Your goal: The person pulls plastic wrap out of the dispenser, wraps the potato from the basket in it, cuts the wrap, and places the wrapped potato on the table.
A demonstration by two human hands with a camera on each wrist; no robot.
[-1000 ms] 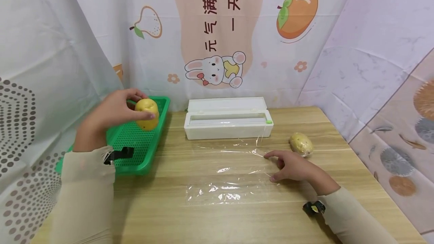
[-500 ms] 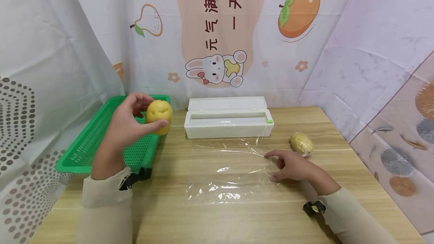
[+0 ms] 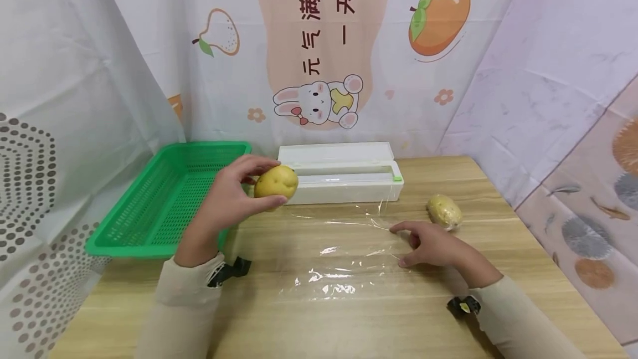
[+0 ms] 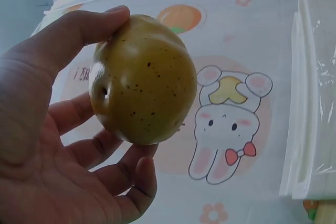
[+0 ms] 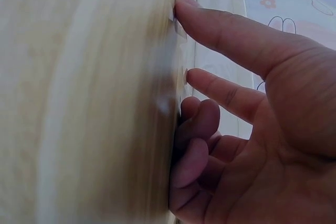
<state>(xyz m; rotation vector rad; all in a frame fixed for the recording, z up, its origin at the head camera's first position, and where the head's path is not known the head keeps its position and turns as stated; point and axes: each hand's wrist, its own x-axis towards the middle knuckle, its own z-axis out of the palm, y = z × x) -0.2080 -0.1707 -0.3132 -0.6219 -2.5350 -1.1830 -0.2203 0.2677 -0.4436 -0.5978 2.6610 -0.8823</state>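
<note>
My left hand (image 3: 224,204) grips a glossy yellow potato (image 3: 276,181) between thumb and fingers, above the table by the dispenser's left end. Dark specks and a small dimple show on the potato (image 4: 144,80) in the left wrist view. A sheet of clear cling film (image 3: 339,270) lies flat on the table, reaching out from the white cling film dispenser (image 3: 349,193). At the film's right edge, my right hand (image 3: 431,245) presses down with thumb and index fingertips spread apart. Its other fingers are curled under, as the right wrist view shows.
A green plastic basket (image 3: 134,251) stands at the left. Behind my right hand lies a film-wrapped potato (image 3: 444,212). The dispenser's lid (image 3: 336,152) is raised against the printed curtain (image 3: 379,71) at the back of the wooden table (image 3: 279,331).
My left hand has carried the potato from over the green basket rightward to the front of the dispenser. My right hand has stayed on the film's edge.
</note>
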